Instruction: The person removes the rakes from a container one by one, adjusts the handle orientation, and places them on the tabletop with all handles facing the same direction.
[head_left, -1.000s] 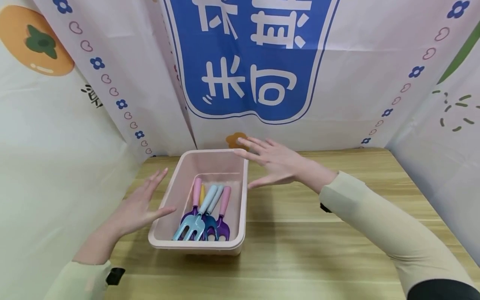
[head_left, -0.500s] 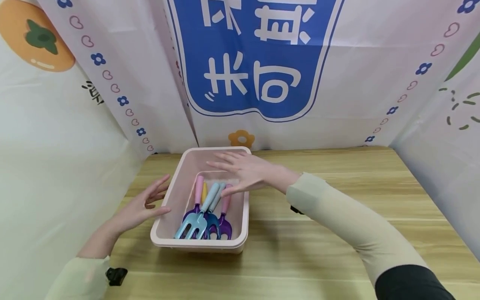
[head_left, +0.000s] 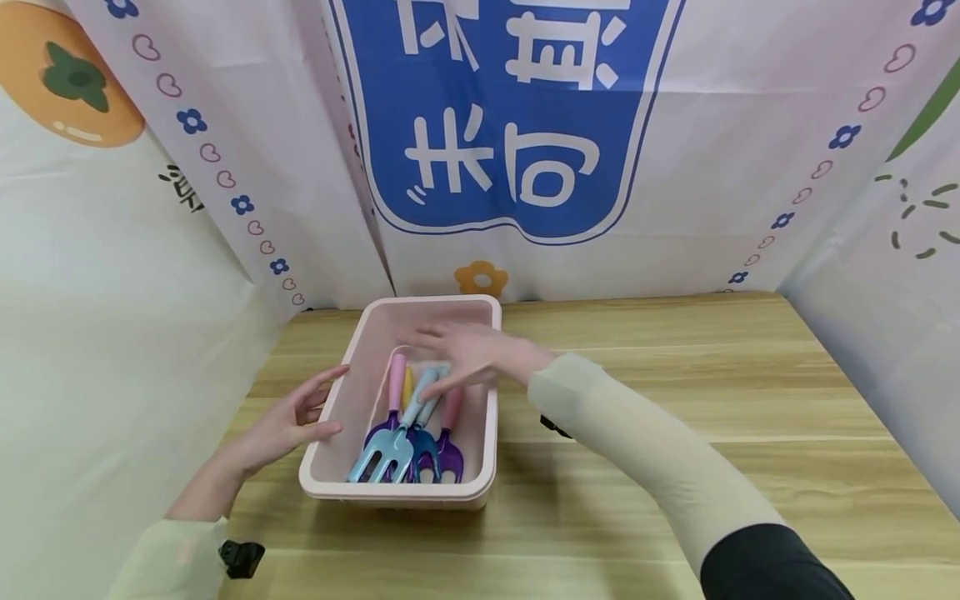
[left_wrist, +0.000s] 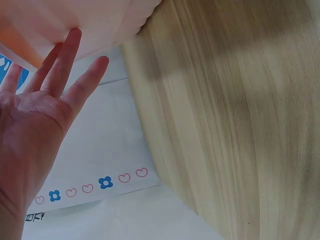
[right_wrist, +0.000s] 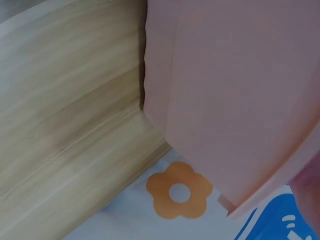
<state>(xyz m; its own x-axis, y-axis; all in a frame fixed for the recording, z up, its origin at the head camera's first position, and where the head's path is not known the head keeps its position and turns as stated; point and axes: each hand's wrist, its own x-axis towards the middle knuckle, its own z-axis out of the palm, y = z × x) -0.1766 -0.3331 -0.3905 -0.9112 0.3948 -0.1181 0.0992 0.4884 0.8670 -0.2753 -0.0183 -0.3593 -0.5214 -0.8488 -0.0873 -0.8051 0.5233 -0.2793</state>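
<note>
At the far left, an orange round fruit print (head_left: 78, 87) with a green top marks the white cloth wall. Below it, a pale cream sleeve (head_left: 176, 554) with a small black device (head_left: 242, 558) at its cuff leads to the person's left hand (head_left: 279, 427). Its fingers are spread and gently bent, the thumb apart from them, at the left side of a pale-pink rectangular plastic bin (head_left: 397, 490); it grips nothing, and how firmly the fingertips meet the bin's wall cannot be told. The bin rests on the light wood-grain surface (head_left: 637, 483), near the back wall. Inside, in a loose cluster, lie a pink-handled tool (head_left: 396, 385) with a purple head, a yellow handle (head_left: 407, 385), a glossy light-blue three-pronged fork (head_left: 386, 457) overlapping its neighbours, a darker blue tool (head_left: 425, 454) with a light-blue handle, and a purple-headed tool (head_left: 450, 460) with a pink handle. The right hand (head_left: 465, 354), blurred, reaches over the bin's right rim above the handles, fingers extended and thumb apart, holding nothing; whether the thumb touches a handle cannot be told. Behind is an orange flower print (head_left: 466, 279), with a blue panel (head_left: 498, 100) bearing white characters above. The right sleeve (head_left: 637, 458), cream with a black section (head_left: 765, 567), crosses the surface.
</note>
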